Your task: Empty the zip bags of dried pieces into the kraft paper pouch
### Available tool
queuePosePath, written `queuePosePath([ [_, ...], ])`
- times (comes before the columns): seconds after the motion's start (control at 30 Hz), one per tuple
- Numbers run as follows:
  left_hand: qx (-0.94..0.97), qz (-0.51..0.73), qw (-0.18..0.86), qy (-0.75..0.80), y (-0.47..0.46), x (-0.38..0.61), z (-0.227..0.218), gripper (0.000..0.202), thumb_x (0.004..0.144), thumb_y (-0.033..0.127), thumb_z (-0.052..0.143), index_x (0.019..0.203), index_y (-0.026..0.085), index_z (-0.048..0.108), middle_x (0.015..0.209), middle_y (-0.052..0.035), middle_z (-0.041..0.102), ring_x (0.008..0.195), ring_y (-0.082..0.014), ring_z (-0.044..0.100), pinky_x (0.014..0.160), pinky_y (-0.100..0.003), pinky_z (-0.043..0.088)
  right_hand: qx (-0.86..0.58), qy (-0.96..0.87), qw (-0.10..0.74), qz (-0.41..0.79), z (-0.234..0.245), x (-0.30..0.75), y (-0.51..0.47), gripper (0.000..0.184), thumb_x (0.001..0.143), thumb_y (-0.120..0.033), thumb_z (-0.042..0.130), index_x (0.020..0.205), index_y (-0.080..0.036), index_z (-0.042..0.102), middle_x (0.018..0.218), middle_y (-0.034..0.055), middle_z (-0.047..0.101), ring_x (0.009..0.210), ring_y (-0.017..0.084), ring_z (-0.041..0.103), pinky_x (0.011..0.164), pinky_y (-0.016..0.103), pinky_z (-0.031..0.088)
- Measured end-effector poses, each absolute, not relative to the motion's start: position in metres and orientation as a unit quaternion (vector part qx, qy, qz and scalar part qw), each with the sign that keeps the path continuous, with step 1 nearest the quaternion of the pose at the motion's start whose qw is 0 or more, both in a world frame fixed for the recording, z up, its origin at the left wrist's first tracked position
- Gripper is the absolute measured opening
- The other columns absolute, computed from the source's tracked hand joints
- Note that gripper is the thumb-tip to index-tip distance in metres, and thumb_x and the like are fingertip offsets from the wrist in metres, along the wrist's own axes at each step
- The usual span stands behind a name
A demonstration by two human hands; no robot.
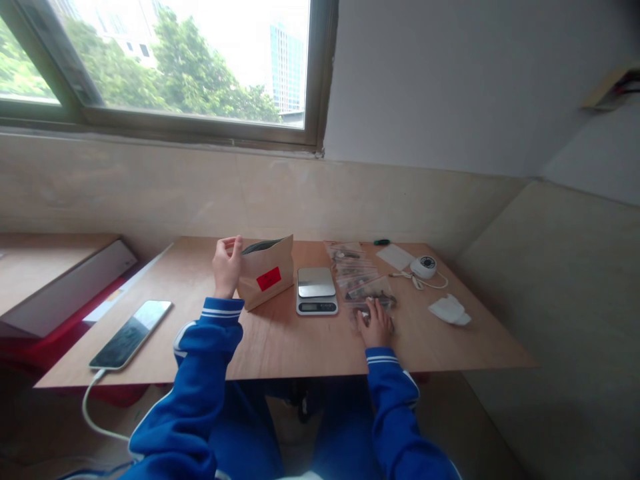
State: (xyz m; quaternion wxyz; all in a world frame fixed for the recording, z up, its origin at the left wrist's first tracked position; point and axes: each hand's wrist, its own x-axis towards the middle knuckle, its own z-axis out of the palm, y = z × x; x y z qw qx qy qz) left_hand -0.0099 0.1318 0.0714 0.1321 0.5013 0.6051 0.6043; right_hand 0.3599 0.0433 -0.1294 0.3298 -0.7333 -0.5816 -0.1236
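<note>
A brown kraft paper bag (267,277) with a red label stands upright on the table, its top gaping. My left hand (228,265) is closed at its left edge, fingers curled by the rim; the bag hides part of the grip. Just right of the bag sits a digital kitchen scale (317,283) with a bare metal plate. Clear zip bags (356,270) with small dark items inside lie in an overlapping row beside the scale. My right hand (377,325) rests on the nearest of them, fingers bent and apart, touching the plastic.
A phone (131,335) on a white cable lies at the table's left. To the right are a white dome camera (423,267) with its cable, a white paper (395,257), a crumpled tissue (450,310) and a green-handled tool (381,242). The wall and window border the far edge.
</note>
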Motion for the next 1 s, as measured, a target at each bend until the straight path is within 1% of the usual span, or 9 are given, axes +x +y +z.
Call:
queuePosePath([
  [0.2,0.517,0.615,0.134,0.581,0.11,-0.002,0.073,0.047,0.082,0.059,0.051,0.101,0.016,0.057,0.102,-0.0102,0.064,0.085,-0.0198,0.063,0.078,-0.033,0.049,-0.731,-0.583,0.331,-0.129,-0.129,0.36,0.044,0.049,0.089,-0.044,0.041,0.126,-0.018,0.057,0.135,0.0147,0.052,0.118,0.031,0.05,0.097,0.046,0.039],
  [0.33,0.521,0.625,0.112,0.571,0.103,0.001,0.072,0.043,0.083,0.055,0.053,0.101,0.016,0.057,0.102,-0.0092,0.062,0.085,-0.0185,0.062,0.075,-0.031,0.049,-0.731,-0.587,0.325,-0.124,-0.13,0.361,0.043,0.048,0.089,-0.043,0.043,0.127,-0.017,0.056,0.136,0.0158,0.05,0.121,0.031,0.05,0.097,0.047,0.04],
  [0.4,0.527,0.624,0.081,0.571,0.098,0.003,0.072,0.04,0.083,0.052,0.054,0.102,0.016,0.058,0.103,-0.0094,0.06,0.088,-0.0188,0.06,0.076,-0.032,0.048,-0.731,-0.588,0.325,-0.121,-0.13,0.361,0.043,0.049,0.089,-0.043,0.044,0.128,-0.017,0.055,0.137,0.0166,0.05,0.121,0.032,0.05,0.097,0.048,0.041],
  [0.53,0.483,0.671,-0.041,0.561,0.076,0.012,0.07,0.028,0.087,0.039,0.053,0.103,0.016,0.057,0.107,-0.0088,0.057,0.1,-0.0196,0.055,0.085,-0.035,0.045,-0.725,-0.585,0.344,-0.119,-0.131,0.362,0.044,0.048,0.088,-0.043,0.045,0.127,-0.017,0.056,0.135,0.017,0.052,0.119,0.033,0.052,0.095,0.05,0.043],
  [0.63,0.435,0.713,-0.063,0.547,0.052,0.023,0.055,0.02,0.091,0.032,0.044,0.097,0.017,0.056,0.097,-0.0056,0.057,0.089,-0.0165,0.056,0.08,-0.033,0.045,-0.701,-0.577,0.398,-0.128,-0.131,0.364,0.045,0.049,0.088,-0.042,0.047,0.129,-0.015,0.052,0.132,0.0175,0.055,0.117,0.031,0.055,0.093,0.047,0.046],
  [0.73,0.471,0.683,0.056,0.555,0.028,0.036,0.028,0.02,0.09,0.033,0.044,0.093,0.018,0.056,0.089,-0.0037,0.058,0.078,-0.015,0.057,0.074,-0.03,0.046,-0.668,-0.569,0.458,-0.14,-0.133,0.366,0.047,0.045,0.086,-0.04,0.051,0.122,-0.013,0.055,0.122,0.0173,0.061,0.112,0.027,0.059,0.091,0.042,0.048],
  [0.8,0.506,0.632,0.175,0.56,0.014,0.047,0.009,0.022,0.09,0.036,0.044,0.094,0.019,0.056,0.083,-0.0022,0.058,0.073,-0.0149,0.057,0.07,-0.029,0.047,-0.657,-0.563,0.478,-0.149,-0.134,0.367,0.048,0.032,0.085,-0.039,0.053,0.104,-0.015,0.062,0.115,0.0158,0.066,0.105,0.026,0.062,0.088,0.04,0.05],
  [0.9,0.539,0.546,0.325,0.552,-0.003,0.063,-0.017,0.025,0.089,0.042,0.045,0.092,0.02,0.056,0.082,-0.0021,0.06,0.069,-0.0155,0.058,0.065,-0.029,0.047,-0.651,-0.562,0.486,-0.155,-0.134,0.368,0.048,0.021,0.083,-0.037,0.054,0.081,-0.018,0.063,0.108,0.0138,0.069,0.097,0.025,0.065,0.084,0.038,0.05],
  [1.0,0.571,0.463,0.434,0.521,-0.014,0.073,-0.039,0.03,0.085,0.048,0.049,0.089,0.02,0.06,0.082,-0.0033,0.063,0.067,-0.0164,0.06,0.065,-0.029,0.048,-0.656,-0.558,0.487,-0.145,-0.132,0.367,0.046,0.021,0.083,-0.037,0.054,0.079,-0.018,0.062,0.107,0.0138,0.069,0.096,0.024,0.065,0.083,0.037,0.05],
])
